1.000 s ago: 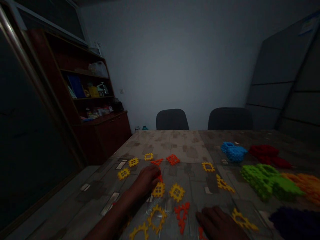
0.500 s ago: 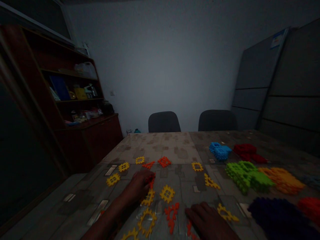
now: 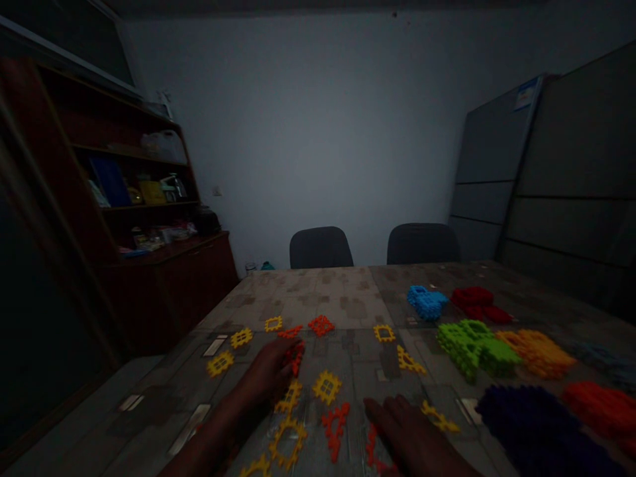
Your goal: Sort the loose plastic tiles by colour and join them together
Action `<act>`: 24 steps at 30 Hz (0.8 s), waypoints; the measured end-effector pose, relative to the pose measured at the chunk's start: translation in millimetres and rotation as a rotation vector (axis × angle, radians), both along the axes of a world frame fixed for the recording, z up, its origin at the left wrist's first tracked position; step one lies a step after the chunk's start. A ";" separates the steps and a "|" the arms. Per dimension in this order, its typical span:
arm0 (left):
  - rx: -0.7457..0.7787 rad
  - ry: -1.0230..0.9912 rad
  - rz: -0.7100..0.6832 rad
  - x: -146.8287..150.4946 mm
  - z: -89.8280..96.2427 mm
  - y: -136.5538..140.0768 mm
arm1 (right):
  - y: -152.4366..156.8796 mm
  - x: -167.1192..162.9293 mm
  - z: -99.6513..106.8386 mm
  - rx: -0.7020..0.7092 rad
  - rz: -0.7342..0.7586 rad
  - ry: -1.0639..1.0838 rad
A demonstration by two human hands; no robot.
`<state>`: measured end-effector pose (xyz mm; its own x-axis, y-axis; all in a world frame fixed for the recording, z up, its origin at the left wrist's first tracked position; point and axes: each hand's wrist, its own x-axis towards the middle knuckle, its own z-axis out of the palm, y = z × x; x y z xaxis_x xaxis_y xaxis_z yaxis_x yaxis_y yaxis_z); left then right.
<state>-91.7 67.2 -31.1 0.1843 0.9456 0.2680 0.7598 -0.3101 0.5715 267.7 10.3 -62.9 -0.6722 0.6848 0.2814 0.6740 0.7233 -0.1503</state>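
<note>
Lying low and centre-left in the frame, a red plastic piece (image 3: 295, 356) sits on the desk (image 3: 348, 298) under the tips of the left hand (image 3: 271, 374). Fingers curl over the piece and touch it; whether they actually grip it, cannot tell — dim light, piece half hidden. Yellow square piece (image 3: 289, 397) just below the same hand, another yellow square (image 3: 326, 386) beside it toward centre.

Right hand (image 3: 405, 430) rests flat at the lower centre-right, fingers spread open, holding nothing. Red piece (image 3: 334, 427) just left of it, thin yellow piece (image 3: 437, 417) just right of it, touching or nearly so.

Further up the desk: loose yellow squares (image 3: 221, 363) at left, small red piece (image 3: 320, 324) near centre.

Right side of frame, sorted heaps well apart from both hands: blue pile (image 3: 426, 302), dark red pile (image 3: 477, 302), green pile (image 3: 474, 348), orange pile (image 3: 539, 351), dark purple pile (image 3: 536, 424) at lower right.

Two dark chairs (image 3: 320, 247) behind the far edge. Wooden shelf unit (image 3: 129, 218) at left.
</note>
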 end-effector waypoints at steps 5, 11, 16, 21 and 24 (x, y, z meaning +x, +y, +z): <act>0.045 -0.086 0.009 3.0 10.3 0.0 | -8.7 0.0 22.2 -0.191 -0.025 -0.031; 0.085 -0.143 -0.055 20.0 25.9 -8.5 | -12.2 14.2 46.4 -0.492 -0.009 -0.036; 0.061 -0.177 -0.071 38.8 33.1 -22.2 | -16.5 14.5 68.4 -0.584 -0.021 0.002; -0.036 -0.194 -0.096 71.7 44.5 -50.8 | -6.2 23.1 62.8 -0.407 -0.022 0.116; -0.129 -0.195 -0.107 100.8 41.8 -74.8 | 8.3 34.9 49.5 -0.336 -0.121 0.172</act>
<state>9.1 -7.6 10.7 0.2417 0.9521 0.1872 0.5977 -0.2981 0.7442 302.6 18.5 -13.5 -0.5438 0.8292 0.1292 0.6956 0.5315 -0.4834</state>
